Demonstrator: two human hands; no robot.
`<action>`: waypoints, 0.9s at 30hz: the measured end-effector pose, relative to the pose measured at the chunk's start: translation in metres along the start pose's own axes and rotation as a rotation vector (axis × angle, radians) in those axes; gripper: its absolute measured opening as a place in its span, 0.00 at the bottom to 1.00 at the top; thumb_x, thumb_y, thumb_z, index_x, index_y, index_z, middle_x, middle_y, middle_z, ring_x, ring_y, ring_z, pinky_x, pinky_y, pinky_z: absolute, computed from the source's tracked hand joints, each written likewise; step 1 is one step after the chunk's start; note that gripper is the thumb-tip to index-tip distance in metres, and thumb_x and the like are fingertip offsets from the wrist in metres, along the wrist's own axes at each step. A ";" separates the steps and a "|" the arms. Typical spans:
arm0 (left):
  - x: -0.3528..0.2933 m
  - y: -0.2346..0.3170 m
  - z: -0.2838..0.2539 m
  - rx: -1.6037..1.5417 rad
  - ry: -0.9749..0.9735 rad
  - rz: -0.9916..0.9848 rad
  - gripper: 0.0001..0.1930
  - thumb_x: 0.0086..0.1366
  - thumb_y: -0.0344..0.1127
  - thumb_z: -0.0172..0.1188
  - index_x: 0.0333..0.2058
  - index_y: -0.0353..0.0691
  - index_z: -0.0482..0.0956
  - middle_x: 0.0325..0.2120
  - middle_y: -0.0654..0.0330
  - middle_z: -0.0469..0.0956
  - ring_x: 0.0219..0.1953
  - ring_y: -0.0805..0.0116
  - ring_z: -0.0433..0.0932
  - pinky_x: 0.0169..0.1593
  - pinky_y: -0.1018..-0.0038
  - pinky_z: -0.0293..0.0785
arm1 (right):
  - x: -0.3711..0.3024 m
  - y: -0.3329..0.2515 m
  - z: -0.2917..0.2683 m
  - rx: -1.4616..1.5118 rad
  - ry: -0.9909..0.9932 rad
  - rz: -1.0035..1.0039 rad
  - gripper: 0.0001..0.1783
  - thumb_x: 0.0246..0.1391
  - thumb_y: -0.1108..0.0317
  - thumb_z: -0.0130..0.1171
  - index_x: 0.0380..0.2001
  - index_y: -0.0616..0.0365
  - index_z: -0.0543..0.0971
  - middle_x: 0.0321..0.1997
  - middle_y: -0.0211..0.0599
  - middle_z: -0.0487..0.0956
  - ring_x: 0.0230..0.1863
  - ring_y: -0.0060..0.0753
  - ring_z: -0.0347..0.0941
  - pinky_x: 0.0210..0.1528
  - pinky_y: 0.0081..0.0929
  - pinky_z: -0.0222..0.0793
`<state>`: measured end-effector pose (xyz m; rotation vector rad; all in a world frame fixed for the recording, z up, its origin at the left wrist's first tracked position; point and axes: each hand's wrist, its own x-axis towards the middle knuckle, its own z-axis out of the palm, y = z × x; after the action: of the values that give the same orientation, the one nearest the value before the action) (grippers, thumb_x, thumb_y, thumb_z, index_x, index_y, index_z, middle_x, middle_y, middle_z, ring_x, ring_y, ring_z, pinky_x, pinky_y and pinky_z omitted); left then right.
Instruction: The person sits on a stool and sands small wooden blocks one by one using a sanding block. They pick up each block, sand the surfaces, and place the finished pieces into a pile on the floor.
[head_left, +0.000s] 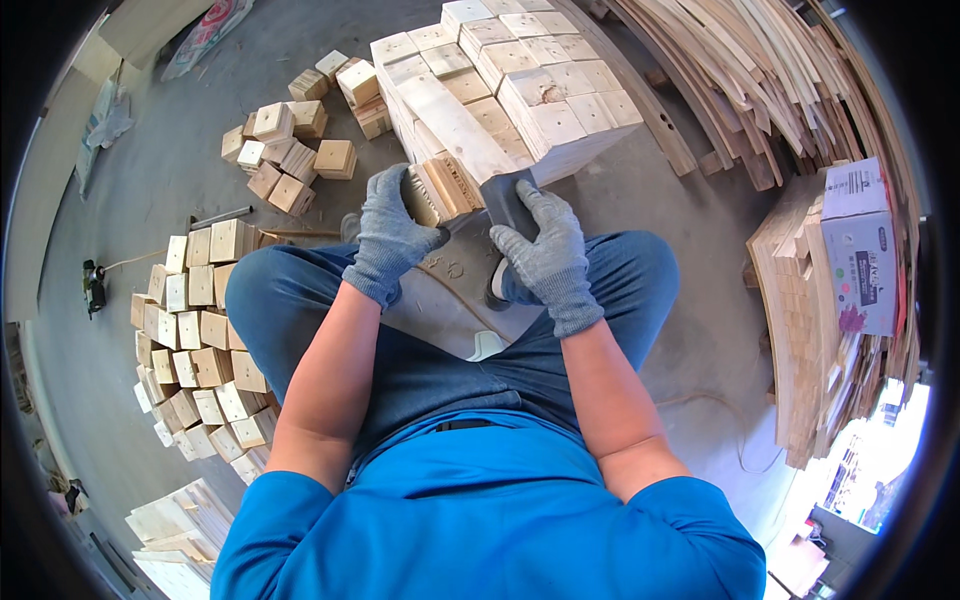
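My left hand point(384, 232), in a grey knit glove, is closed round the left side of a wooden block point(446, 190) held between my knees. The block's layered, rough edges face up and toward me. My right hand point(545, 245), also gloved, grips a dark grey sheet point(507, 203) that looks like sandpaper. The sheet lies against or just beside the block's right end; I cannot tell if they touch. Just beyond the block, a pale plank point(450, 118) lies along a large stack of wooden blocks point(585, 112).
Loose wooden blocks point(290, 150) lie on the floor ahead to the left. A tall block pile point(205, 330) stands by my left knee. Long wood strips point(740, 80) fill the far right. A printed carton point(858, 250) rests by stacked wood at right. A cord point(720, 402) crosses the floor.
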<state>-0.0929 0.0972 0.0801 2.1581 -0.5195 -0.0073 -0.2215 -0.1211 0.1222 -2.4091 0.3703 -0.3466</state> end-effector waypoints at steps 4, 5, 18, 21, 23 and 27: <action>-0.001 -0.003 -0.005 0.008 -0.060 0.049 0.54 0.36 0.41 0.84 0.65 0.36 0.68 0.56 0.45 0.71 0.60 0.46 0.74 0.68 0.58 0.74 | 0.009 -0.005 0.002 0.072 -0.074 0.013 0.42 0.53 0.52 0.79 0.68 0.60 0.79 0.65 0.59 0.79 0.65 0.60 0.76 0.69 0.46 0.72; -0.002 -0.003 -0.006 -0.011 -0.090 0.048 0.54 0.36 0.41 0.84 0.65 0.36 0.69 0.57 0.45 0.71 0.60 0.46 0.74 0.68 0.58 0.74 | 0.017 -0.007 0.001 0.099 -0.105 0.027 0.42 0.54 0.52 0.79 0.68 0.60 0.78 0.64 0.59 0.80 0.65 0.59 0.77 0.69 0.45 0.72; 0.000 0.004 -0.005 -0.006 -0.077 0.050 0.53 0.36 0.41 0.83 0.65 0.37 0.71 0.56 0.49 0.74 0.60 0.49 0.77 0.67 0.58 0.74 | 0.045 0.004 0.006 0.384 -0.302 0.248 0.46 0.56 0.51 0.79 0.72 0.62 0.74 0.68 0.57 0.81 0.69 0.49 0.78 0.72 0.36 0.71; 0.006 -0.005 -0.007 0.029 0.064 0.008 0.52 0.39 0.43 0.86 0.64 0.35 0.71 0.56 0.48 0.75 0.59 0.52 0.77 0.66 0.59 0.76 | 0.028 0.007 0.002 0.550 -0.328 0.327 0.44 0.56 0.58 0.79 0.72 0.63 0.74 0.66 0.53 0.82 0.66 0.42 0.79 0.71 0.34 0.72; 0.015 0.003 -0.009 -0.038 0.154 -0.101 0.50 0.42 0.44 0.87 0.63 0.31 0.72 0.55 0.48 0.78 0.58 0.56 0.80 0.64 0.61 0.79 | 0.021 0.026 0.008 0.679 -0.297 0.363 0.41 0.57 0.62 0.77 0.71 0.65 0.75 0.63 0.49 0.83 0.63 0.37 0.79 0.68 0.32 0.73; 0.015 -0.023 -0.036 -0.708 0.318 -0.319 0.37 0.43 0.28 0.81 0.55 0.33 0.77 0.49 0.54 0.84 0.48 0.64 0.85 0.52 0.67 0.86 | 0.020 0.012 0.010 0.612 -0.162 0.399 0.39 0.59 0.61 0.75 0.69 0.68 0.76 0.61 0.48 0.84 0.59 0.34 0.80 0.64 0.31 0.74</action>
<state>-0.0642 0.1316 0.0865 1.4830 0.0286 -0.0206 -0.2013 -0.1314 0.1103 -1.7043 0.5647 -0.0646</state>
